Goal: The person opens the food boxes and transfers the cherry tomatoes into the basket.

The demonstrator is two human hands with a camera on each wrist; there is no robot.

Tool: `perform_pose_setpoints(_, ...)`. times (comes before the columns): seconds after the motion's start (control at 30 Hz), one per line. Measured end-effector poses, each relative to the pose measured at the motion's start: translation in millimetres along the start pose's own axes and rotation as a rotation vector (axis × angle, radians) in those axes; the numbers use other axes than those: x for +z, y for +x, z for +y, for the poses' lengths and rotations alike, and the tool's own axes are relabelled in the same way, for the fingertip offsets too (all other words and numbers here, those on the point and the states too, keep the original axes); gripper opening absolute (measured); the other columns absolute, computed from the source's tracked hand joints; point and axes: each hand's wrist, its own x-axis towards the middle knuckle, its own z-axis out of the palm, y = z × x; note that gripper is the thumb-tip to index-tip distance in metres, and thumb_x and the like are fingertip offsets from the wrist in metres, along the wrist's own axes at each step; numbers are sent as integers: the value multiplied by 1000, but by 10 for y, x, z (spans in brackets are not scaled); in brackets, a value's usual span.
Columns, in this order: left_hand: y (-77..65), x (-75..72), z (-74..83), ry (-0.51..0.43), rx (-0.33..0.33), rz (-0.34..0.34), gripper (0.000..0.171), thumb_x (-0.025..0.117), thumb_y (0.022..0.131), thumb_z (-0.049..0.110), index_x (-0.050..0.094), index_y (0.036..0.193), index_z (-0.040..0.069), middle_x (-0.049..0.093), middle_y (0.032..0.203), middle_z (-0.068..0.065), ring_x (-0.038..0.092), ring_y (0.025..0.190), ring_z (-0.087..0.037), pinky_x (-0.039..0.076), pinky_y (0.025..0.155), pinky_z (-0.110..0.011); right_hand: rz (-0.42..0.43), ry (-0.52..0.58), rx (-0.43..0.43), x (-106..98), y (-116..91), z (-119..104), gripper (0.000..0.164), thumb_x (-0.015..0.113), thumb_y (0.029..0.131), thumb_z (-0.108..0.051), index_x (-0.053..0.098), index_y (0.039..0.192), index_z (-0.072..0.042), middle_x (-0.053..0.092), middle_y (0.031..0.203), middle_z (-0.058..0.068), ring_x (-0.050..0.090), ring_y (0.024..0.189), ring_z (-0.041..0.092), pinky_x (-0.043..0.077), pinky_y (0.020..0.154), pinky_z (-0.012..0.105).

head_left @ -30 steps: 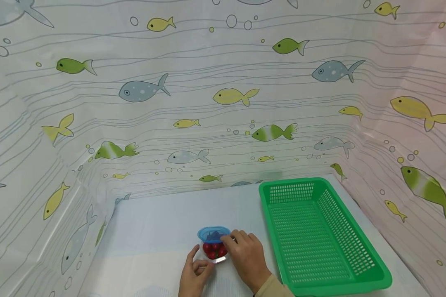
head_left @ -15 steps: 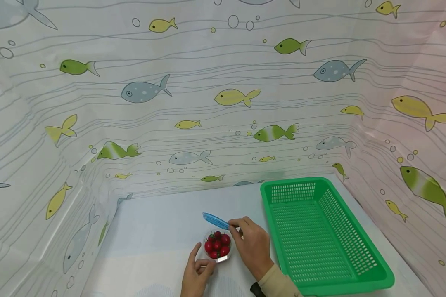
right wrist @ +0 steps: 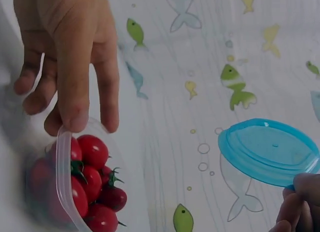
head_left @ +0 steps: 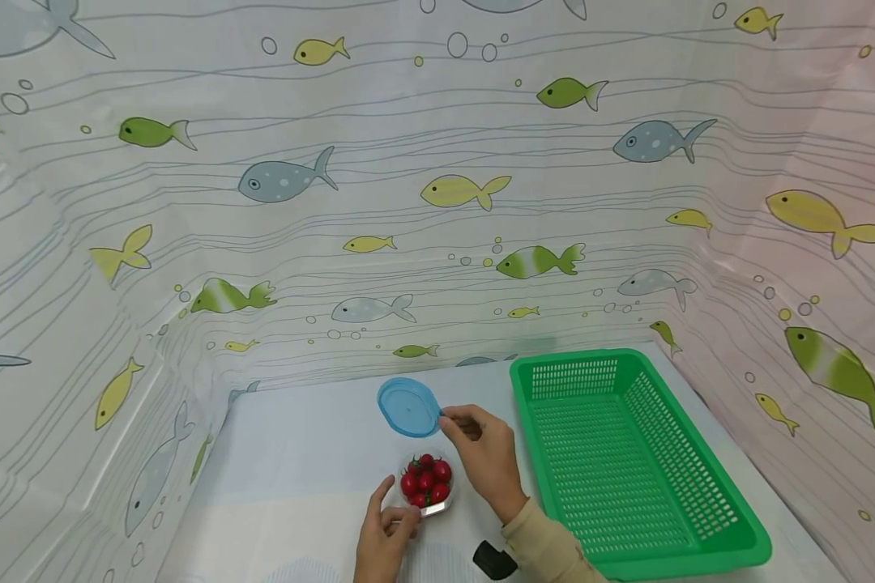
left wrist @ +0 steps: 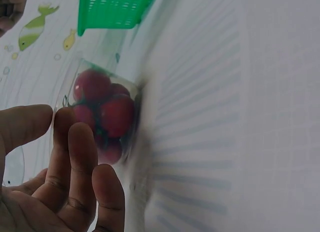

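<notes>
1. left hand (head_left: 384, 536) pinches the rim of the clear plastic container (right wrist: 64, 179).
2. the container sits on the table (head_left: 299, 461) — red cherry tomatoes (head_left: 426, 481) inside.
3. right hand (head_left: 487, 459) pinches the blue plastic lid (head_left: 408, 407) by its edge — apart from the container.
4. green plastic basket (head_left: 608, 474) lies right of both hands.

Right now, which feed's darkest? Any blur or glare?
Head: brightest, with a white gleam at the near edge of the clear container; left wrist: darkest, left hand in shade, a blurred dark band beside the container; right wrist: small highlights on the tomatoes.
</notes>
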Motion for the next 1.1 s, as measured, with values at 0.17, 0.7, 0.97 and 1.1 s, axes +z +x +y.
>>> perform_pose_setpoints(0.17,1,1,4,10,0,10,76,70,97,24,27,156,1,72,92,-9,69,79,-24,55,71,-29,-19,155,199,57,21,48,19,76,93,-25,77,108,-12,73,93,0,66,83,17,54,74,29)
perform_pose_setpoints(0.7,22,-22,0,3,4,1,78,71,96,27,28,156,0,72,91,-7,69,80,-23,54,70,-27,129,549,590,250,119,269,45,75,94,-26,67,128,1,68,96,7,63,87,15,54,79,26)
perform_pose_setpoints(0.97,44,-24,-20,-1,-2,1,76,71,95,25,31,155,1,71,90,-6,68,80,-23,53,70,-28,156,571,614,285,151,346,42,74,95,-23,68,127,2,71,97,8,63,86,15,53,75,24)
perform_pose_setpoints(1.1,60,-34,-29,-1,1,5,74,70,96,22,32,155,1,71,90,-6,68,79,-22,53,69,-27,172,571,641,292,156,410,41,72,97,-21,65,130,3,71,104,12,62,89,15,52,74,23)
